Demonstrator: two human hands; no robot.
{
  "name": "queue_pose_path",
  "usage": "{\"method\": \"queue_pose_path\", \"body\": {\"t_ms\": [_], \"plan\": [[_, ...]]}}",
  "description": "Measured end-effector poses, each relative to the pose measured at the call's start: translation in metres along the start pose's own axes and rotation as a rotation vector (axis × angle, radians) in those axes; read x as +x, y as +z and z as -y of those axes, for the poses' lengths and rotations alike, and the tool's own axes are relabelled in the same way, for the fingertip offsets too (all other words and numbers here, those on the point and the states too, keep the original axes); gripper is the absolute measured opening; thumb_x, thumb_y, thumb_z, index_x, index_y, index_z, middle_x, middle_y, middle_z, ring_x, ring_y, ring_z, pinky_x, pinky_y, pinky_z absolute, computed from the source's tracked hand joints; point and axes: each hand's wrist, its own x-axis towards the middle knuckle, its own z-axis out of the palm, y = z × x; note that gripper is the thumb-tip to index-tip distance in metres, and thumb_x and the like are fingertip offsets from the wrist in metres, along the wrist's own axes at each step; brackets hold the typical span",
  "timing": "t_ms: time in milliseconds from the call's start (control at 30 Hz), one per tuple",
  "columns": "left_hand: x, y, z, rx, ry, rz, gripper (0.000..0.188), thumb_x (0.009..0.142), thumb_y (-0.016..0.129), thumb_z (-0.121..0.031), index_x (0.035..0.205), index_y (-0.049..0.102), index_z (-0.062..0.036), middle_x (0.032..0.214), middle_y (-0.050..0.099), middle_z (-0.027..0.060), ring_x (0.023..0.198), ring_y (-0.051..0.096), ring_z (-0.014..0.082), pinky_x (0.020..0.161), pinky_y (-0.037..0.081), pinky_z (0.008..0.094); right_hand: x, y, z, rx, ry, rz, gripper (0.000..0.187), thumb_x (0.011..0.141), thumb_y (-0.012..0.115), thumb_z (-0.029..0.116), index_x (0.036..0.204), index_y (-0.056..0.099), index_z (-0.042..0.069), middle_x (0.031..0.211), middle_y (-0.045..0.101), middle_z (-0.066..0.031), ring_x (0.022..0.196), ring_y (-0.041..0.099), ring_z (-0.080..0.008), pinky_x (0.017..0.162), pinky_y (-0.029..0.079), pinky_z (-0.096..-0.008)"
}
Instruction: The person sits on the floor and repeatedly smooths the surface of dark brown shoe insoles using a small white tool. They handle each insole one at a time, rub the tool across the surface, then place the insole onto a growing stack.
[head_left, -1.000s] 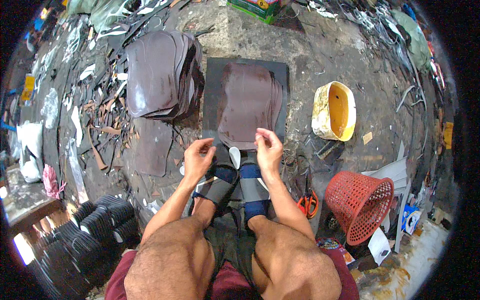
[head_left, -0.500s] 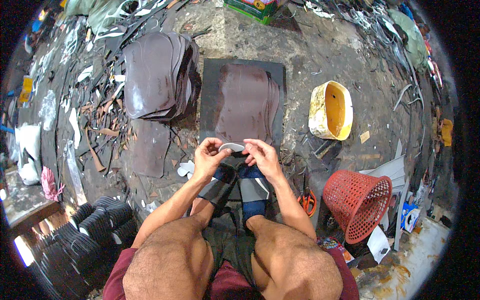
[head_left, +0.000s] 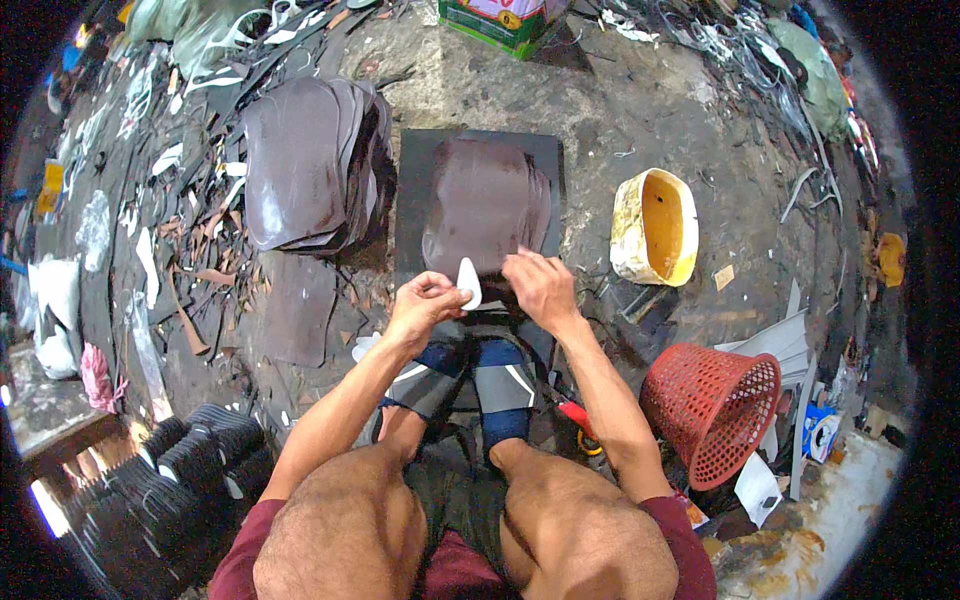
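Note:
A small white teardrop-shaped pad (head_left: 469,283) stands tilted in a pinch between the thumb and fingers of my left hand (head_left: 424,310). My right hand (head_left: 543,290) is apart from the pad, over the near right edge of a stack of brown sheets (head_left: 485,205). Its fingers are bent and slightly blurred, so whether they grip anything does not show. The brown sheets lie on a black square mat (head_left: 415,160) in front of me. Their edges are wavy and fan out at the right.
Left of the mat rises a taller pile of brown sheets (head_left: 295,165), with one sheet (head_left: 300,310) nearer me. A yellow tub (head_left: 625,235) and a tipped red basket (head_left: 690,400) are at right. Orange-handled scissors (head_left: 578,415) lie by my foot. Black soles (head_left: 215,440) are stacked lower left.
My right hand has left the white pad and moved right and forward, its fingers curling. The pad has turned from lying sideways to pointing up in my left hand.

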Motion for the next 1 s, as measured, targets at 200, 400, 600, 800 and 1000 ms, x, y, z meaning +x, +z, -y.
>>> {"method": "queue_pose_path", "body": {"t_ms": [200,400,600,800,1000], "plan": [[0.040,0.002,0.024,0.987,0.736,-0.160,0.013,0.082,0.081,-0.018,0.093,0.079,-0.0117,0.088,0.070,0.0061,0.083,0.066,0.0181,0.071,0.052,0.0370,0.066,-0.049,0.045,0.375,0.294,-0.299,0.020,0.104,0.053,0.017,0.102,0.064,0.001,0.106,0.071,-0.0220,0.102,0.070,-0.0357,0.085,0.056,-0.0447],[0.035,-0.018,0.038,1.590,0.997,-0.138,0.040,0.080,0.075,-0.030,0.117,0.074,-0.0151,0.123,0.062,0.0075,0.105,0.056,0.0309,0.090,0.043,0.0466,0.008,0.015,0.068,0.261,0.209,-0.027,0.019,0.100,0.058,0.012,0.112,0.063,-0.002,0.116,0.069,-0.0213,0.114,0.065,-0.0383,0.098,0.054,-0.0438],[0.034,-0.043,0.035,1.559,0.883,0.012,0.036,0.075,0.074,-0.023,0.109,0.074,-0.0112,0.118,0.066,0.0173,0.120,0.055,0.0382,0.106,0.038,0.0529,-0.017,0.024,0.084,0.205,0.206,0.070,0.035,0.092,0.068,0.023,0.120,0.063,0.003,0.130,0.064,-0.0183,0.130,0.055,-0.0345,0.108,0.045,-0.0452],[0.034,-0.032,0.030,1.587,1.071,-0.019,0.043,0.079,0.074,-0.025,0.122,0.073,-0.0210,0.110,0.064,0.0106,0.105,0.056,0.0324,0.091,0.042,0.0466,0.010,0.009,0.055,0.067,0.142,0.089,0.018,0.087,0.069,0.009,0.105,0.070,0.006,0.097,0.073,-0.0115,0.091,0.068,-0.0301,0.080,0.053,-0.0405],[0.030,-0.026,0.029,1.565,1.002,-0.051,0.044,0.082,0.073,-0.025,0.127,0.071,-0.0250,0.098,0.059,0.0078,0.092,0.052,0.0287,0.077,0.040,0.0420,0.017,0.000,0.049,0.202,0.225,0.092,0.013,0.094,0.064,0.012,0.105,0.067,0.006,0.093,0.072,-0.0154,0.087,0.070,-0.0348,0.074,0.056,-0.0431]]}}
